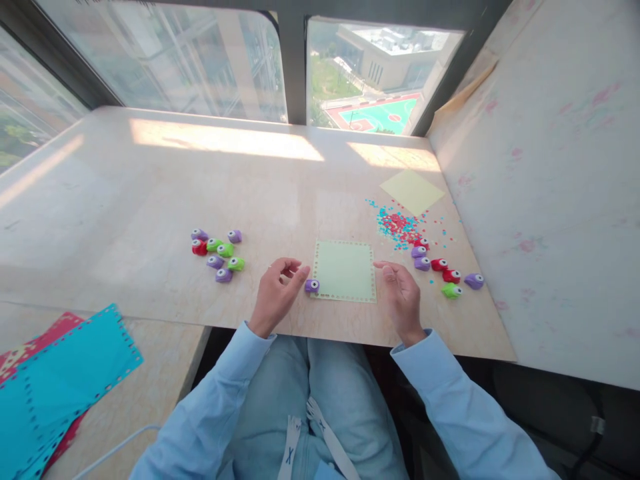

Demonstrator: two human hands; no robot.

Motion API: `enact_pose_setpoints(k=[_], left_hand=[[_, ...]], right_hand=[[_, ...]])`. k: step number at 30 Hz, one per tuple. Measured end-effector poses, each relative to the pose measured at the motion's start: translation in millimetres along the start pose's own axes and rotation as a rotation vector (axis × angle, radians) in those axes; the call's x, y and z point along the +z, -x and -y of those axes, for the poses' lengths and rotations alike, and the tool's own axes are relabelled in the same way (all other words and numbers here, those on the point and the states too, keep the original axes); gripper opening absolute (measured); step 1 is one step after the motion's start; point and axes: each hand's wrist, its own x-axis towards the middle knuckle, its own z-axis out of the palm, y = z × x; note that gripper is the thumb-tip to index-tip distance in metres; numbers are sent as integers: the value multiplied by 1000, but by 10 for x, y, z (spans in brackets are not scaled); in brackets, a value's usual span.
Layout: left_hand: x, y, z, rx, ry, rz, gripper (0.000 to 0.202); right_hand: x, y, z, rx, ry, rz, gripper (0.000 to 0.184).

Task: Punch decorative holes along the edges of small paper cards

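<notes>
Pale-green paper (344, 272) lies between my left hand (278, 291), fingers loosely parted, and right hand (401, 295), grip unclear; the purple punch (312, 286) at the paper's lower-left edge needs squaring before I press.

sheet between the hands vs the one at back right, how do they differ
The near sheet has punched holes along its edges; the far sheet shows none. The near sheet lies nearly straight in view; the far sheet is turned diamondwise. The near sheet looks pale green, the far sheet yellower. Both lie flat on the table.
</notes>
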Motion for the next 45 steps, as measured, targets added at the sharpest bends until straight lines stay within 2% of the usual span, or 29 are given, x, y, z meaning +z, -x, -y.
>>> enact_pose_setpoints(k=[1, 5, 11, 20, 26, 30, 34, 37, 41, 45], left_hand=[[4, -11, -30, -30, -44, 15, 36], [-10, -114, -91, -102, -138, 198, 42], [-25, -247, -93, -147, -194, 288, 49], [50, -266, -2, -125, -258, 307, 43], [74, -249, -118, -147, -344, 293, 36], [103, -276, -199, -187, -389, 337, 31], [144, -321, -203, -186, -418, 396, 30], [169, -333, -188, -166, -429, 399, 29], [168, -362, -192, -172, -443, 422, 32], [113, -427, -213, -197, -421, 509, 41]], right_hand=[[2, -2, -3, 2, -7, -6, 31], [12, -13, -20, 1, -29, -10, 32], [21, -24, -51, 6, -44, -9, 33], [25, -28, -88, 5, -13, 3, 33], [25, -21, -91, 5, 4, 6, 34], [24, -13, -96, 4, 22, 17, 33], [25, -11, -110, -3, 38, 25, 33], [26, -12, -132, -21, 56, 33, 34], [37, -15, -167, -73, 102, 56, 34], [64, -25, -191, -204, 193, 83, 29]])
